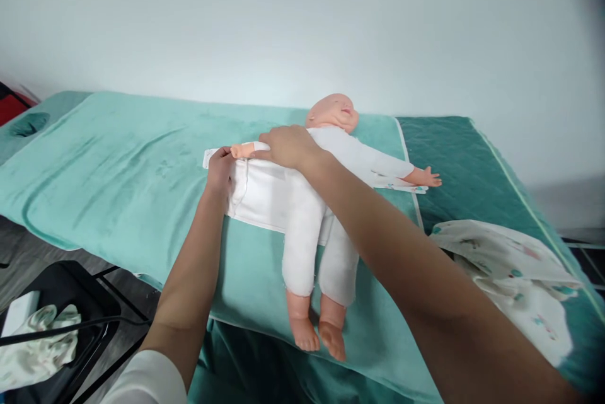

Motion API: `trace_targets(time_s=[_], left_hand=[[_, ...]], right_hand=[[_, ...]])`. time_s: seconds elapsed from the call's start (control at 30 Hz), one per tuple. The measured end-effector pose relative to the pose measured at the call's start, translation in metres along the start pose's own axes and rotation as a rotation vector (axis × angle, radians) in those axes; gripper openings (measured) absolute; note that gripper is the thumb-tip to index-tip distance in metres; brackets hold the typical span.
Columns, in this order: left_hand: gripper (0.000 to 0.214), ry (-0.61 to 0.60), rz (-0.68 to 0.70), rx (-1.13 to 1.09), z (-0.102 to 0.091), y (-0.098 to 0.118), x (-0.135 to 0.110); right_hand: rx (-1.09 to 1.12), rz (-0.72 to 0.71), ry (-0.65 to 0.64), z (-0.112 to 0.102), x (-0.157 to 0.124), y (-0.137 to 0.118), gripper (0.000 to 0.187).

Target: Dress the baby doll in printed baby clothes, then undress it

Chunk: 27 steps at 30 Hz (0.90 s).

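A baby doll [331,139] in a white one-piece suit lies on its back on a teal towel [132,183], head toward the wall and bare feet over the near edge. A white garment [265,196] is spread under its torso. My left hand [220,167] pinches the garment's left edge, just beside the doll's small hand [242,150]. My right hand [286,145] is closed over the doll's arm near that wrist. The doll's other arm [416,176] stretches out to the right.
A patterned white cloth [510,278] lies crumpled on the darker green quilted pad [454,145] at right. Lower left stands a black cart tray [89,303] with a pale green cloth [42,347] in it. A plain white wall rises behind the table.
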<state>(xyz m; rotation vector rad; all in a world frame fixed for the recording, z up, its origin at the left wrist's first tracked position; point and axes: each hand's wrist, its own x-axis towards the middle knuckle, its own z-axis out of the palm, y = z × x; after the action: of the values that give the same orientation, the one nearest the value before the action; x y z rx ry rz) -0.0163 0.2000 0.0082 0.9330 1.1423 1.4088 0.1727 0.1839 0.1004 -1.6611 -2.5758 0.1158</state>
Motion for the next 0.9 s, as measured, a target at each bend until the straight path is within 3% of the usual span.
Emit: trace_targets(time_s=[0.2, 0.37, 0.47, 0.6, 0.67, 0.77, 0.9], left_hand=[[0.015, 0.143, 0.019, -0.038, 0.005, 0.003, -0.005], [0.009, 0.2, 0.333, 0.364, 0.012, -0.004, -0.018], [0.011, 0.122, 0.385, 0.474, 0.018, -0.005, -0.025], [0.014, -0.088, 0.389, 0.477, 0.023, -0.006, -0.028], [0.014, -0.123, 0.377, 0.461, 0.022, -0.007, -0.026], [0.012, 0.015, 0.378, 0.483, 0.018, -0.011, -0.021], [0.012, 0.179, 0.427, 0.694, 0.012, -0.019, -0.013]], right_hand=[[-0.076, 0.01, -0.032, 0.004, 0.001, 0.001, 0.05], [-0.136, 0.04, -0.039, 0.015, 0.008, -0.007, 0.05], [-0.149, 0.063, -0.006, 0.023, 0.014, -0.013, 0.05], [-0.161, 0.11, 0.051, 0.032, 0.022, -0.021, 0.032], [-0.159, 0.143, 0.071, 0.036, 0.023, -0.023, 0.032], [-0.15, 0.152, 0.116, 0.037, 0.02, -0.023, 0.034], [-0.12, 0.132, 0.13, 0.027, 0.011, -0.018, 0.039]])
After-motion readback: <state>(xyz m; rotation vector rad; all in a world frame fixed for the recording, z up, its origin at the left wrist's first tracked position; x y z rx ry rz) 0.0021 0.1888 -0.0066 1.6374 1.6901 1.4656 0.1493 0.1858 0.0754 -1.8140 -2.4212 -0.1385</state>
